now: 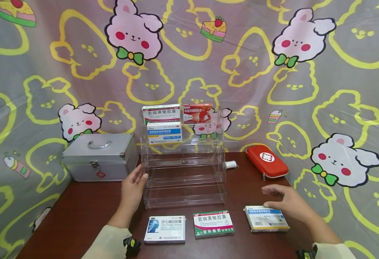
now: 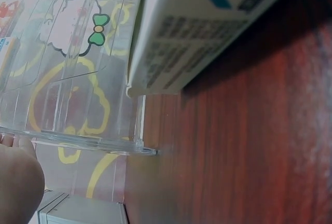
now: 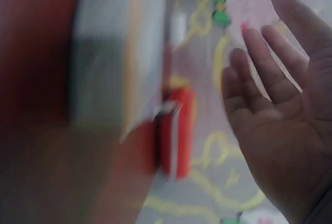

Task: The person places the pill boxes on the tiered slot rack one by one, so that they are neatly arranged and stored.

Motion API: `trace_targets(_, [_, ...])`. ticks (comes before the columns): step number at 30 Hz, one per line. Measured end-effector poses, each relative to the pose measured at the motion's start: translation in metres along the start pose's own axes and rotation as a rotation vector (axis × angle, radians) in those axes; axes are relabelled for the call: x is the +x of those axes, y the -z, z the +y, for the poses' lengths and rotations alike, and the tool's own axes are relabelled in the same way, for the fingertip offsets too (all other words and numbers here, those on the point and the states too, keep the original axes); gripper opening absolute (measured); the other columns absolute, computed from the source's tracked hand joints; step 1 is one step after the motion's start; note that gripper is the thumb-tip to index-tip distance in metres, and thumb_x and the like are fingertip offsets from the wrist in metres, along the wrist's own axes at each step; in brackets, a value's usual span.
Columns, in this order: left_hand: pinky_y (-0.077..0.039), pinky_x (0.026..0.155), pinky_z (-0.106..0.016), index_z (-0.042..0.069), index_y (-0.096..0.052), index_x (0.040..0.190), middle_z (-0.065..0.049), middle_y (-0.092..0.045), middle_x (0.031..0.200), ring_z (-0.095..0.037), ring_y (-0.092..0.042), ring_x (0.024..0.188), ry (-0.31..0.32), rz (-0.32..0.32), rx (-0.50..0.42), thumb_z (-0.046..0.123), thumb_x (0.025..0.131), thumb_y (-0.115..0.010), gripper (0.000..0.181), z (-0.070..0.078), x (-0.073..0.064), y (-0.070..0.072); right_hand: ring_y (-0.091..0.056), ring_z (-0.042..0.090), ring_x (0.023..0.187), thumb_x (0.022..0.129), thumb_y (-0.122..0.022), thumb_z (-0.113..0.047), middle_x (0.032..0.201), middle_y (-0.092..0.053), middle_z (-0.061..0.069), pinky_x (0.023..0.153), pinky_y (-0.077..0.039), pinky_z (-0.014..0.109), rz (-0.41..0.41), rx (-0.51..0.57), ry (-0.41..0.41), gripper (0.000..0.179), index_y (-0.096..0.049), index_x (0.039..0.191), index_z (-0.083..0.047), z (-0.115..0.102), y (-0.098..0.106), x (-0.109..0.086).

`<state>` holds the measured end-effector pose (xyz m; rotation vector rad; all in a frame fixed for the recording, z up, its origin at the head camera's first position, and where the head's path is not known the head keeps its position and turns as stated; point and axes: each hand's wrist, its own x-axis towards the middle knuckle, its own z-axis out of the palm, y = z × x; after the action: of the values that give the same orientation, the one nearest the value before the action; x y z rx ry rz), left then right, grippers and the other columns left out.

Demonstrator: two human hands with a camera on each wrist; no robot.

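My left hand [image 1: 134, 189] rests against the left side of a clear acrylic tiered rack [image 1: 184, 200], its fingertips touching the side panel. In the left wrist view only part of that hand [image 2: 18, 182] shows, outside the panel. Over the right end of a blue-and-white medicine box [image 1: 267, 219] hovers my right hand [image 1: 289, 199], holding nothing. The right wrist view shows its palm [image 3: 280, 120] with fingers spread. A green-and-white medicine box [image 1: 213, 223] and a white box with a blue picture [image 1: 165, 229] lie in front of the rack.
Upper tiers hold a green-and-white box [image 1: 161, 114], a red box [image 1: 197, 114] and a blue-and-white box [image 1: 165, 133]. A silver case [image 1: 98, 154] stands left, a red zip case [image 1: 267, 161] right. Behind the rack's right side is a small white object [image 1: 230, 164]. Patterned cloth [image 1: 189, 54] hangs behind.
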<state>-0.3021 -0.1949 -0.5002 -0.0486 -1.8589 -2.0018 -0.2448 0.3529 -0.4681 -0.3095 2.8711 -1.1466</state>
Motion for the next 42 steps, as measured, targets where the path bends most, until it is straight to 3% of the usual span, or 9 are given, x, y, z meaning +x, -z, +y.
trace_targets(6, [-0.051, 0.105, -0.008, -0.010, -0.051, 0.156, -0.027, -0.051, 0.162, -0.037, -0.047, 0.152, -0.004, -0.002, -0.009, -0.007, 0.103, -0.067, 0.055, 0.002, 0.000, 0.000, -0.067, 0.040, 0.130, 0.083, -0.096, -0.026, 0.146, -0.067, 0.022, 0.102, -0.065, 0.047, -0.163, 0.031, -0.116, 0.080, -0.062, 0.149, -0.001, 0.042, 0.009, -0.012])
trace_targets(10, [-0.051, 0.105, -0.007, -0.010, -0.051, 0.156, -0.027, -0.051, 0.162, -0.035, -0.047, 0.152, 0.009, 0.001, -0.003, -0.008, 0.103, -0.067, 0.055, 0.003, -0.001, 0.002, -0.062, 0.030, 0.132, 0.079, -0.098, -0.030, 0.149, -0.064, 0.019, 0.102, -0.060, 0.029, -0.178, -0.043, -0.041, 0.086, -0.060, 0.152, -0.006, 0.061, 0.006, -0.016])
trace_targets(13, [-0.051, 0.106, -0.008, -0.009, -0.050, 0.157, -0.024, -0.051, 0.163, -0.032, -0.047, 0.153, 0.019, -0.002, -0.001, -0.007, 0.104, -0.066, 0.055, 0.003, 0.000, 0.004, -0.059, 0.020, 0.129, 0.077, -0.099, -0.034, 0.148, -0.065, 0.014, 0.100, -0.055, 0.022, -0.171, -0.111, -0.004, 0.087, -0.062, 0.152, -0.011, 0.068, 0.004, -0.018])
trace_targets(19, [-0.050, 0.107, -0.008, -0.006, -0.050, 0.158, -0.021, -0.051, 0.164, -0.026, -0.048, 0.153, 0.026, -0.013, 0.000, -0.005, 0.105, -0.065, 0.055, 0.001, 0.001, 0.006, -0.061, 0.030, 0.126, 0.074, -0.101, -0.038, 0.142, -0.069, 0.012, 0.104, -0.058, 0.048, -0.178, -0.144, -0.060, 0.089, -0.064, 0.150, -0.010, 0.065, 0.002, -0.013])
trace_targets(21, [-0.050, 0.108, -0.008, -0.006, -0.050, 0.158, -0.021, -0.051, 0.164, -0.028, -0.047, 0.153, 0.026, -0.014, -0.003, -0.005, 0.105, -0.065, 0.055, 0.001, 0.001, 0.006, -0.061, 0.031, 0.125, 0.072, -0.102, -0.040, 0.140, -0.070, 0.012, 0.105, -0.057, 0.054, -0.153, -0.175, -0.058, 0.089, -0.066, 0.148, -0.010, 0.063, 0.000, -0.012])
trace_targets(24, [-0.050, 0.107, -0.008, -0.007, -0.050, 0.158, -0.022, -0.050, 0.164, -0.030, -0.047, 0.154, 0.024, -0.012, -0.007, -0.005, 0.105, -0.065, 0.055, 0.002, 0.000, 0.004, -0.062, 0.028, 0.120, 0.070, -0.102, -0.046, 0.139, -0.069, 0.011, 0.101, -0.059, 0.050, -0.097, -0.217, -0.045, 0.090, -0.067, 0.146, -0.012, 0.059, -0.004, -0.009])
trace_targets(28, [-0.051, 0.106, -0.008, -0.009, -0.051, 0.157, -0.025, -0.050, 0.163, -0.032, -0.047, 0.153, 0.013, -0.005, -0.017, -0.006, 0.104, -0.066, 0.055, 0.001, -0.001, 0.002, -0.063, 0.022, 0.111, 0.071, -0.102, -0.043, 0.136, -0.069, 0.010, 0.091, -0.060, 0.033, 0.010, -0.238, -0.020, 0.084, -0.070, 0.142, -0.012, 0.055, -0.009, -0.003])
trace_targets(34, [-0.051, 0.106, -0.008, -0.007, -0.052, 0.157, -0.024, -0.051, 0.163, -0.031, -0.048, 0.152, 0.018, -0.006, -0.024, -0.006, 0.105, -0.065, 0.054, -0.001, -0.001, 0.000, -0.069, 0.019, 0.097, 0.084, -0.096, -0.023, 0.119, -0.077, 0.009, 0.075, -0.060, 0.020, 0.136, -0.162, -0.064, 0.052, -0.077, 0.130, -0.008, 0.047, -0.009, 0.003])
trace_targets(42, [-0.050, 0.107, -0.008, -0.006, -0.051, 0.158, -0.021, -0.051, 0.164, -0.036, -0.046, 0.154, 0.024, -0.014, -0.014, -0.006, 0.105, -0.065, 0.055, 0.001, 0.001, 0.001, -0.072, 0.024, 0.100, 0.100, -0.082, -0.025, 0.119, -0.080, 0.015, 0.076, -0.060, 0.021, 0.231, -0.057, -0.122, 0.033, -0.077, 0.128, -0.008, 0.032, 0.002, 0.010])
